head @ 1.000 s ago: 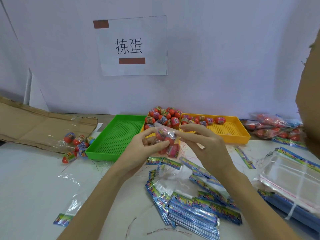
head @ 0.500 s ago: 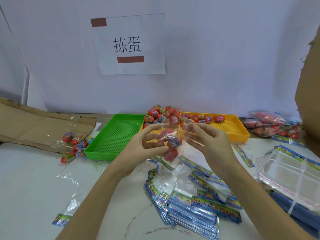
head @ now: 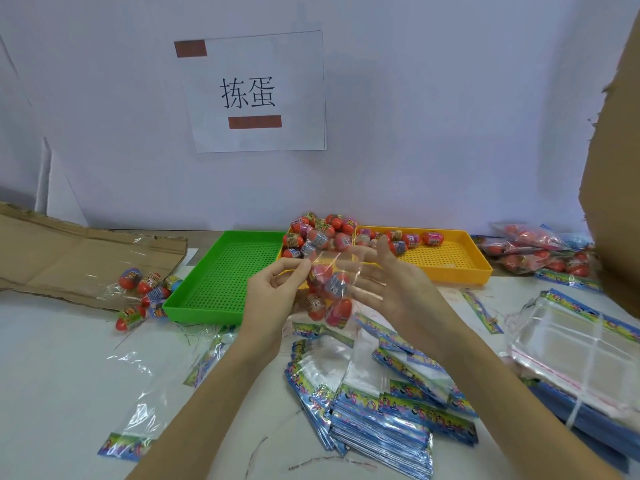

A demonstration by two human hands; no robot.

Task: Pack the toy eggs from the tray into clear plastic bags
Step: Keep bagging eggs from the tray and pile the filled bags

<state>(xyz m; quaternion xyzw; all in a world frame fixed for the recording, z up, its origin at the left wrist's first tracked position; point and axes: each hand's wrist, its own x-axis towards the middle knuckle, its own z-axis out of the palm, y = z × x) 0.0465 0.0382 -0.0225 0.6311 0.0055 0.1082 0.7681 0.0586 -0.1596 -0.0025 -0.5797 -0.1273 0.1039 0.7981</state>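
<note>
A clear plastic bag (head: 330, 292) holding several red toy eggs hangs in front of the trays. My left hand (head: 277, 299) pinches its upper left edge between thumb and fingers. My right hand (head: 394, 285) is beside the bag on its right with straight, spread fingers; the bag's top flap lies against them. A heap of loose toy eggs (head: 318, 233) sits where the green tray (head: 221, 282) meets the yellow tray (head: 450, 261), and a few more lie in the yellow tray.
A filled bag of eggs (head: 145, 292) lies left of the green tray by flat cardboard (head: 69, 251). More filled bags (head: 540, 251) pile up at the far right. Printed header cards (head: 381, 420) and empty clear bags (head: 575, 358) cover the near table.
My right hand let go of the bag's top and opened flat beside it. The bag stays in my left hand and has dropped slightly, hanging lower.
</note>
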